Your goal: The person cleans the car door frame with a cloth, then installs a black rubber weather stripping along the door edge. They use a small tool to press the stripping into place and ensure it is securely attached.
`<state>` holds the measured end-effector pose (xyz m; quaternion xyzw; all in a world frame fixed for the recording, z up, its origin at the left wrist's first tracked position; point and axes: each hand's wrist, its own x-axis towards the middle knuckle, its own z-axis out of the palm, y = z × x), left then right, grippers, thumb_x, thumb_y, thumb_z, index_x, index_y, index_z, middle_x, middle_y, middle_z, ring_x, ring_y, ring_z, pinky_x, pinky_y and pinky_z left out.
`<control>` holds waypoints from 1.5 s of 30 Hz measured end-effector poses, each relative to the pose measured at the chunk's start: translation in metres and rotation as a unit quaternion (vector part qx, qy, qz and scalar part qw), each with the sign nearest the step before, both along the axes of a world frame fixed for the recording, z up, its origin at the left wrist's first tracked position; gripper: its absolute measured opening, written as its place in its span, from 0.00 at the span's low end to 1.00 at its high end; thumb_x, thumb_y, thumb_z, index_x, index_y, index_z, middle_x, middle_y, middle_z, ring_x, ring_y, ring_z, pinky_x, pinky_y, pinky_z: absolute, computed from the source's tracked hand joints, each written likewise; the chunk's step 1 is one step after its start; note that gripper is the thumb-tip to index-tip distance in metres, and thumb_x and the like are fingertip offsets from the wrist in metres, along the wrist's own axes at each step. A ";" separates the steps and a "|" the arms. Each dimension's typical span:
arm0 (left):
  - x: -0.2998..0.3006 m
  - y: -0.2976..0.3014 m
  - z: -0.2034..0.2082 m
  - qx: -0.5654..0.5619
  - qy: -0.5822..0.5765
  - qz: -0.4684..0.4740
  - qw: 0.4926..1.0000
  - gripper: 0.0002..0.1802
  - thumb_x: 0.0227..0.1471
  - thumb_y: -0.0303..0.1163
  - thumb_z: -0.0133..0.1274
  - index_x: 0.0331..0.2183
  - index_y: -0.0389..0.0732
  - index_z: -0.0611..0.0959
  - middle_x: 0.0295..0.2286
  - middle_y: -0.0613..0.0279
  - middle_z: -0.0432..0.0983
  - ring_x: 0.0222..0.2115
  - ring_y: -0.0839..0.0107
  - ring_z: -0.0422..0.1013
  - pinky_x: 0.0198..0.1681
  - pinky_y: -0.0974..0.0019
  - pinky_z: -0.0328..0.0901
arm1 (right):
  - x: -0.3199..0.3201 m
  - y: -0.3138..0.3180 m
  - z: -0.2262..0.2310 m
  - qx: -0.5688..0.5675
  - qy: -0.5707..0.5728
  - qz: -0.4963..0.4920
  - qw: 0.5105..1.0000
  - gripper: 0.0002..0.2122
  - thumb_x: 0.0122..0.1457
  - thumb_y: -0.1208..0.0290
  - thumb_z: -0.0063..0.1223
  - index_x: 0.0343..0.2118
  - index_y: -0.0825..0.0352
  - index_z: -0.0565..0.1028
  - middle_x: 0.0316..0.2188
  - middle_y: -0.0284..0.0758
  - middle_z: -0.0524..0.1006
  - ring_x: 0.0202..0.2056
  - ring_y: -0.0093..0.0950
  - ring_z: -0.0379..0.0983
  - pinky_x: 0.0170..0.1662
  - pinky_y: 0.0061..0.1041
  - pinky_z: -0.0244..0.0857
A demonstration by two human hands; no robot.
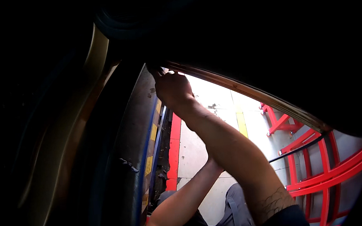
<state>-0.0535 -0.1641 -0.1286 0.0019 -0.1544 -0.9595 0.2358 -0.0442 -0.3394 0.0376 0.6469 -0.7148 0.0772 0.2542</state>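
My right hand [173,88] reaches far forward to a dark corner, its fingers curled beside the upper end of a long brown strip [238,86]. Deep shadow covers the fingertips, so what they hold or press there cannot be made out. Behind my right forearm passes my left arm; only the wrist end of my left hand [215,164] shows, and its fingers are hidden. The brown strip edges a large black shape [268,44] overhead. To the left of my right hand runs a dark, scuffed surface [127,129] with a blue edge.
Yellow patches [149,165] mark the side below the blue edge. A red floor stripe [174,151] and a yellow one [241,123] cross the pale floor. Red metal frames [326,174] stand at right, near a thin black cable [295,150]. A curved tan band [62,155] rises at left.
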 end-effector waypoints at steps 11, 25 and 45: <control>0.016 0.039 0.078 0.012 -0.242 0.007 0.970 0.21 0.71 0.41 0.38 0.53 0.36 0.75 0.45 0.54 0.77 0.45 0.61 0.75 0.50 0.57 0.70 | -0.060 0.192 0.008 -0.022 -0.124 -0.044 0.991 0.13 0.54 0.66 0.58 0.44 0.54 0.76 0.24 0.37 0.80 0.29 0.37 0.80 0.31 0.38 0.73; 0.007 0.058 0.074 -0.029 -0.228 -0.060 0.971 0.16 0.69 0.34 0.46 0.52 0.35 0.76 0.41 0.55 0.78 0.40 0.69 0.76 0.44 0.64 0.72 | -0.098 0.235 -0.021 -0.078 -0.119 -0.153 0.978 0.30 0.59 0.73 0.53 0.66 0.46 0.67 0.26 0.44 0.78 0.23 0.43 0.78 0.25 0.43 0.71; 0.026 0.015 0.084 0.029 -0.228 -0.005 0.973 0.24 0.69 0.46 0.43 0.57 0.38 0.72 0.51 0.53 0.73 0.53 0.60 0.70 0.53 0.52 0.69 | -0.074 0.166 -0.006 0.025 -0.035 0.020 0.999 0.18 0.57 0.67 0.57 0.51 0.59 0.75 0.21 0.40 0.81 0.24 0.42 0.81 0.26 0.39 0.75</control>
